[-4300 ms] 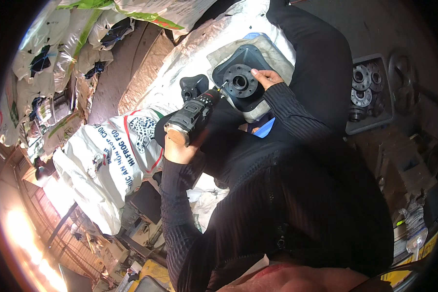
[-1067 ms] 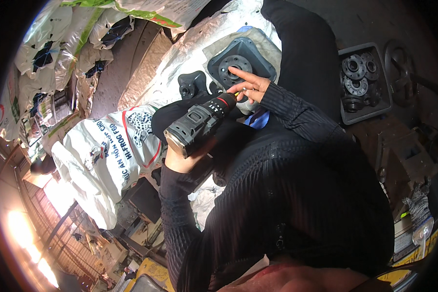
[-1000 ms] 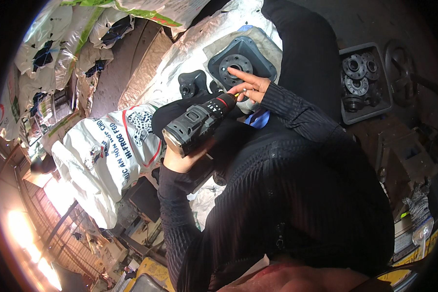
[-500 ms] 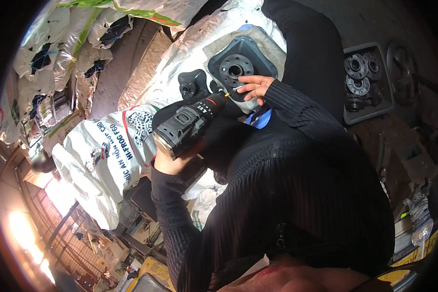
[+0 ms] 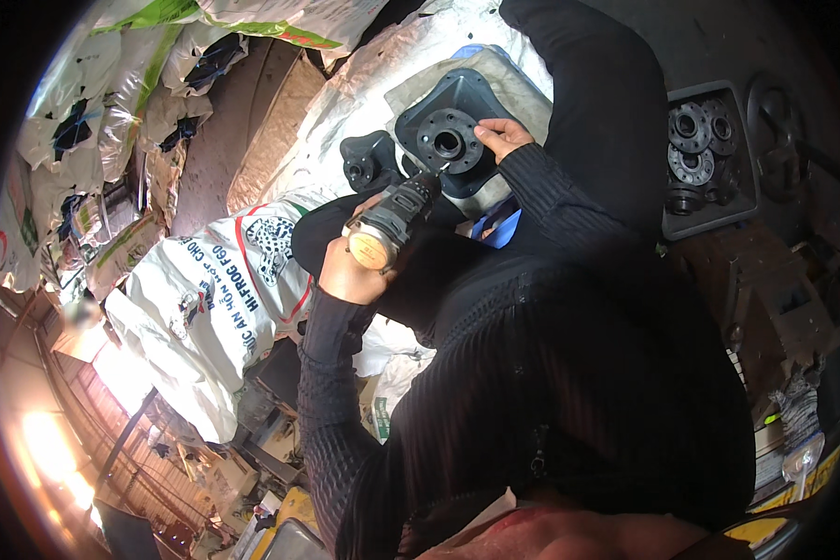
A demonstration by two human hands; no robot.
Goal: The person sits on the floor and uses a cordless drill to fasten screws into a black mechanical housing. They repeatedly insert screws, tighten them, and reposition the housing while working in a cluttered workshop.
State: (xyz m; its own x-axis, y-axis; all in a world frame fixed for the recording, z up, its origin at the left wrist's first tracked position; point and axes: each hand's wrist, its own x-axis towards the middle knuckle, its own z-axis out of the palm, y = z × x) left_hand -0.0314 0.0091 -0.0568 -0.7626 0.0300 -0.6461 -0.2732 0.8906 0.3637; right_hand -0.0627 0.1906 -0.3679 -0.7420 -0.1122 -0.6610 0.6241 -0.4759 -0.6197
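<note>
In my left hand (image 5: 350, 277) is a cordless drill (image 5: 389, 219), its chuck pointing up and right. The bit's tip is at the lower edge of a round dark metal flange (image 5: 463, 129) with a ring of bolt holes; whether it sits in a hole is hard to tell. This flange lies on a larger dark grey square part (image 5: 477, 90) with rounded corners. My right hand (image 5: 504, 139) is closed at the flange's right rim, thumb and fingertips on its edge. To the left lies a smaller dark part (image 5: 368, 161) of similar shape.
A grey bin (image 5: 739, 207) at the right holds several metal flanges (image 5: 689, 133). A white printed sack (image 5: 196, 303) lies at left. Pale sheeting (image 5: 319, 112) spreads beneath the parts. Plastic bags (image 5: 126, 103) are piled at the far left. My dark-clothed leg (image 5: 607, 103) stretches along the work's right.
My left hand has turned the drill and brought its bit to the flange. My right hand, fingers spread before, has moved slightly up and closed on the flange's rim.
</note>
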